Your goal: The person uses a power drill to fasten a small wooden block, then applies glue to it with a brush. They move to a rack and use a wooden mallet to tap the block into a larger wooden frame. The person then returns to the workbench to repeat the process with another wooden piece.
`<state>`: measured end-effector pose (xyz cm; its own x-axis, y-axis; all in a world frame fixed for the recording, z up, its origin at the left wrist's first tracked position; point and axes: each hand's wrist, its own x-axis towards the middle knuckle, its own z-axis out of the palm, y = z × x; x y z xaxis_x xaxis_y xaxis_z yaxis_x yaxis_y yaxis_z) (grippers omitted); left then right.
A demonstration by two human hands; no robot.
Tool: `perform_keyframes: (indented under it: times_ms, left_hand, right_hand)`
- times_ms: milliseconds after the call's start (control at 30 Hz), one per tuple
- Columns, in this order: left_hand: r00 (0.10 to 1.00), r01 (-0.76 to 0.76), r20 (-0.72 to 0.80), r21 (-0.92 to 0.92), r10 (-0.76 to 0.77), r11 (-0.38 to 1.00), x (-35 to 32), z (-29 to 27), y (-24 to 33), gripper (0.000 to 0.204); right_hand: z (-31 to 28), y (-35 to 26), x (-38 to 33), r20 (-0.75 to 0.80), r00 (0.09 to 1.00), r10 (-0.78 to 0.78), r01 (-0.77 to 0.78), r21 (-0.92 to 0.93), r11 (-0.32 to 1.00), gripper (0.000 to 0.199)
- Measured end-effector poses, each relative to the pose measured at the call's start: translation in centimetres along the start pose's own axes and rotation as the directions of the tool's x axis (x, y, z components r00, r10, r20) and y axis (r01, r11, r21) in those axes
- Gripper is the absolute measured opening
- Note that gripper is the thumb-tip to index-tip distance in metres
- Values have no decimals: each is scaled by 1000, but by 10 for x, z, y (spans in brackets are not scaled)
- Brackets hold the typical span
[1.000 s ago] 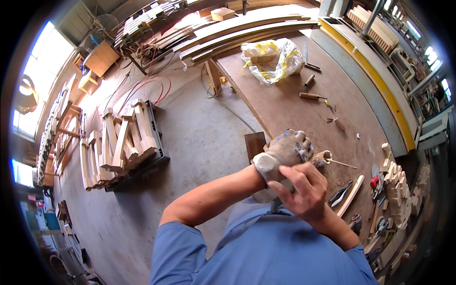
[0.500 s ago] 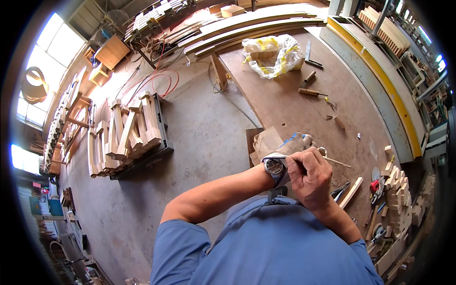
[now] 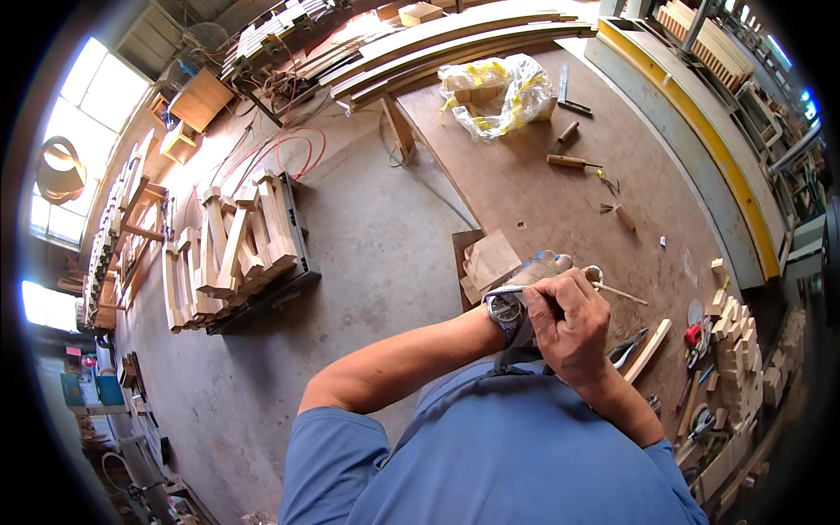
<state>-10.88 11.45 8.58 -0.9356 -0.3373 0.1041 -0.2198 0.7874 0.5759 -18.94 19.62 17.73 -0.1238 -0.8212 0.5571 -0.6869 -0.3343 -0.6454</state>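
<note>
My left hand [image 3: 544, 263] wears a pale work glove with blue patches. A round wristwatch [image 3: 505, 308] sits on that wrist, just behind the glove's cuff [image 3: 516, 290]. Bare and closed, my right hand [image 3: 573, 319] pinches the cuff between thumb and bent fingers. It covers much of the gloved hand, so the left fingers cannot be made out well. Just beyond them lies a small white-rimmed round thing [image 3: 595, 273], with a thin stick [image 3: 623, 293] beside it on the brown worktable [image 3: 560, 210]. Pale wooden blocks [image 3: 490, 261] are stacked beside my left hand.
A plastic bag [image 3: 499, 98] with wood pieces, a try square [image 3: 573, 94] and wooden-handled tools [image 3: 573, 162] lie farther up the table. Several wood blocks [image 3: 739, 350] are piled at right. Wooden parts [image 3: 232, 249] fill a black pallet on the floor at left.
My view has shifted slightly, so the surroundings sit a little differently. My right hand keeps its pinch on the cuff, and both hands stay nearly in place.
</note>
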Motion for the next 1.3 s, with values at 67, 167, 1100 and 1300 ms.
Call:
perform_keyframes:
  times_ms: [67,167,1100,1300]
  left_hand:
    - [999,21,29,15,-21,1000,0,4,1,21]
    - [996,57,70,32,-59,998,2,10,3,22]
    - [640,296,502,-860,-582,-416,-14,79,-8,29]
    - [771,165,442,-834,-459,-526,-10,82,-8,37]
  right_hand:
    - [2,0,0,-5,1000,0,0,-3,1000,12]
    - [3,-1,-1,-10,1000,7,-7,-7,1000,11]
    - [-37,112,-130,301,365,881,-895,375,243,38]
    - [-34,130,-143,561,281,779,-732,650,-204,34]
